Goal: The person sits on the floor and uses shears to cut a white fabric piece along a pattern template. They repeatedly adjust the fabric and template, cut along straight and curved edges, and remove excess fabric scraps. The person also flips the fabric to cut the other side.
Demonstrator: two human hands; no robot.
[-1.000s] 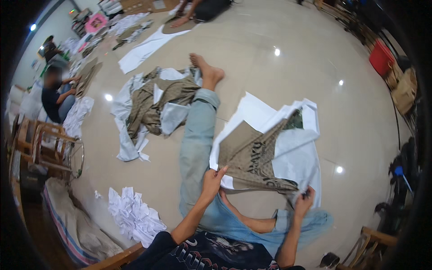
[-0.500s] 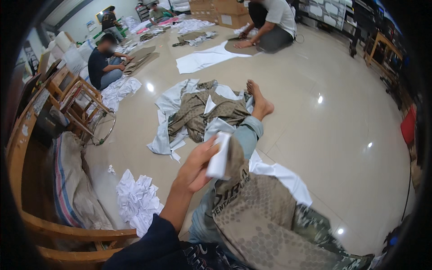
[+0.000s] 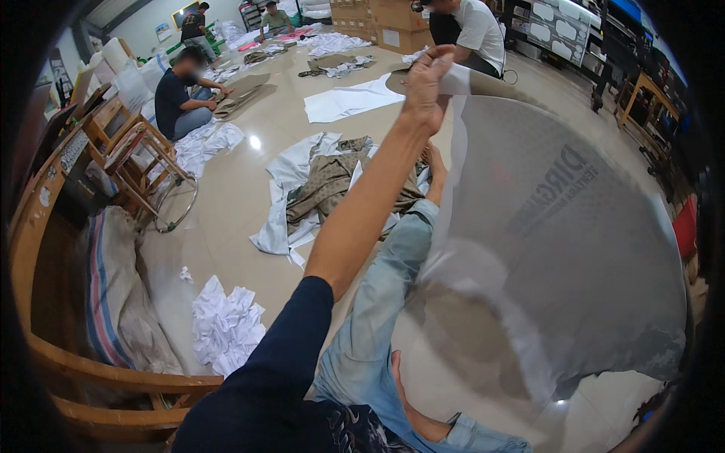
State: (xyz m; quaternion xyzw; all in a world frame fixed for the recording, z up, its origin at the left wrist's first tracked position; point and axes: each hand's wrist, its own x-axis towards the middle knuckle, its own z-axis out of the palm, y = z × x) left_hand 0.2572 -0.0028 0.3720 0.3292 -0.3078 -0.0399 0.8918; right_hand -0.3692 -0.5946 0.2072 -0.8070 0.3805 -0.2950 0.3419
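My left hand [image 3: 427, 87] is raised high at the upper middle, fingers closed on the white top edge of a large fabric piece [image 3: 574, 257]. The piece hangs spread out over the right half of the view, greyish and blurred, with dark print and a pale border. My right hand is out of view or hidden by the fabric. Below, my jeans-clad leg [image 3: 381, 287] stretches forward beside a heap of brown patterned and white fabric [image 3: 317, 189]. A crumpled white pile [image 3: 226, 325] lies at the lower left.
Co-workers sit or stand among fabric [image 3: 181, 102] [image 3: 476, 41]. A wooden chair [image 3: 121, 136], a striped sack [image 3: 113, 294] and a curved wooden bench [image 3: 121, 366] line the left. A white cut piece [image 3: 347, 106] lies ahead. Cartons [image 3: 400, 30] and a wheeled rack [image 3: 634, 98] are behind.
My left hand has lifted the fabric from beside my leg to high in front, swinging it up and open. My right hand has left view. The camera view has tilted up.
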